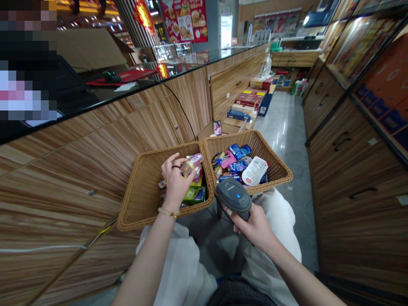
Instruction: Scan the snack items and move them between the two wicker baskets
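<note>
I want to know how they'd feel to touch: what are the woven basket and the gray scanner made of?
The tan woven basket looks like rattan or plastic wicker, with matte strands plaited over each other; the look can't settle which. The dark gray barcode scanner in the right hand looks like moulded plastic, smooth with a soft sheen and no weave or grain.

A wood-grain surface point(95, 140) is running along the left, stacked boxed goods point(245, 106) are sitting on the floor ahead, and wooden cabinets point(357, 191) are lining the right.
</note>
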A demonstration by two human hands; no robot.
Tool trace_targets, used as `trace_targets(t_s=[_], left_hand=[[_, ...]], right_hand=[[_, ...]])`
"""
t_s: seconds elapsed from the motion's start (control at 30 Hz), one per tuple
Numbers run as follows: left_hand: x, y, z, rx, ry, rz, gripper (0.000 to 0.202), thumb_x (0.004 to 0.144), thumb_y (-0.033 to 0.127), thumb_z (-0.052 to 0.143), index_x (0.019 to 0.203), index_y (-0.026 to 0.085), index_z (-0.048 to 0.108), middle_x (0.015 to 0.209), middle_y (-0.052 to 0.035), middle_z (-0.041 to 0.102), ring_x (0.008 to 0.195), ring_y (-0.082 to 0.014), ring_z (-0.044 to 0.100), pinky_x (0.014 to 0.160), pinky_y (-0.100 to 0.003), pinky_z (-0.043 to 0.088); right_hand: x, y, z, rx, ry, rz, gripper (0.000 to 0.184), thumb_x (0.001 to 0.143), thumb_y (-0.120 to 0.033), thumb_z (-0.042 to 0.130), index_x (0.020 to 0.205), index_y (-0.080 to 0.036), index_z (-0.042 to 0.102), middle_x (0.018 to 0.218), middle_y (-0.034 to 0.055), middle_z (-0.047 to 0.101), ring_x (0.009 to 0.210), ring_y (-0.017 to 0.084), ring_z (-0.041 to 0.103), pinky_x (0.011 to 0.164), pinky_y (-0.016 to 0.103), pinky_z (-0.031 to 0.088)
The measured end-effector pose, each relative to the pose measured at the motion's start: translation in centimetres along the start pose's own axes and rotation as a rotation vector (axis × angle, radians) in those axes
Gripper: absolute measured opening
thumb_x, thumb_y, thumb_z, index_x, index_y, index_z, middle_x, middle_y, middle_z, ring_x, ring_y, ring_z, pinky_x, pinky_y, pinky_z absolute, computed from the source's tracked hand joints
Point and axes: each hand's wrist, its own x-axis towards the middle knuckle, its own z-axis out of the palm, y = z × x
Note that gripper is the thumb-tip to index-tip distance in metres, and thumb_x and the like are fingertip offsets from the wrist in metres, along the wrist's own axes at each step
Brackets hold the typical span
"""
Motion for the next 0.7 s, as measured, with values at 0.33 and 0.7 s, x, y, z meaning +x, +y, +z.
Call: trace_targets(t_s=[0.33, 0.7], left_hand=[[0.1, 0.0, 0.1, -0.013, -0.018, -0.050, 0.025, 0.088, 0.032, 0.071, 0.111, 0.023, 0.065, 0.134, -0.0125, 0.055, 0.129, -0.0335, 0.050, 0.114, -0.054, 0.039], [3.0, 4.5, 3.3, 0.048, -0.372, 0.270, 0.030, 0.087, 0.032, 0.073, 0.116, 0.026, 0.070, 0.138, -0.0104, 0.058, 0.133, -0.0332, 0.047, 0.116, -0.054, 0.036]], right_hand=[[-0.5, 1.3, -0.3, 0.053, 0.026, 0.000, 0.008, 0.085, -0.026, 0.060, 0.087, -0.020, 0.064, 0.054, -0.0005, 0.067, 0.046, 0.019, 0.065, 0.051, 0.027, 0.053], [-1.0, 1.6, -2.7, 0.116, 0.120, 0.029, 0.017, 0.084, -0.037, 0.064, 0.078, -0.021, 0.063, 0.050, 0.0009, 0.066, 0.043, 0.019, 0.064, 0.048, 0.027, 0.052]])
